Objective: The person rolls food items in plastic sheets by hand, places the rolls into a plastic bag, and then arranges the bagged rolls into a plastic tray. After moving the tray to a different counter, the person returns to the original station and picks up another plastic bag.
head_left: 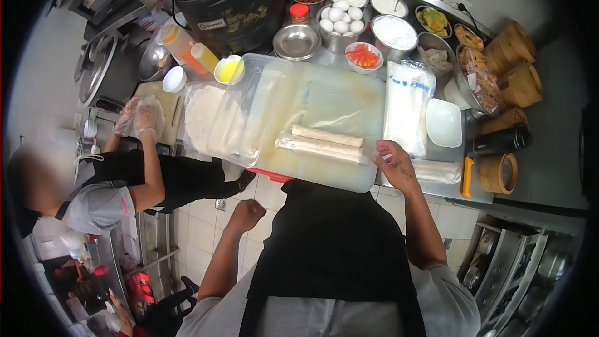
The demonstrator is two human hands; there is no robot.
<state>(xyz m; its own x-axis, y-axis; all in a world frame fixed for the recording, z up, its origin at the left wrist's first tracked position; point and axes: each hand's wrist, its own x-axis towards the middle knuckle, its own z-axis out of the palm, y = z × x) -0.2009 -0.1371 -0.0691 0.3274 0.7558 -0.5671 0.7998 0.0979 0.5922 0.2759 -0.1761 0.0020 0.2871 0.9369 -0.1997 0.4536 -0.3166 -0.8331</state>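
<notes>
My left hand (248,216) hangs over the floor in front of the counter, fingers curled in, with nothing seen in it. At the right edge of the large cutting board (337,97), my right hand (395,163) is open, its fingers slightly apart and close to the ends of the rolls. Two pale long rolls lie side by side on the board: a bare-looking roll (327,135) behind, and a roll in clear plastic (321,148) nearer me. A clear plastic container (253,106) overlaps the board's left part.
White plastic packs (409,109), a white dish (444,123) and an orange-handled tool (467,178) lie to the right. Eggs (341,17), bowls and a large dark pot (228,6) line the back. At left, a co-worker's gloved hands (140,117) handle a pale flat sheet.
</notes>
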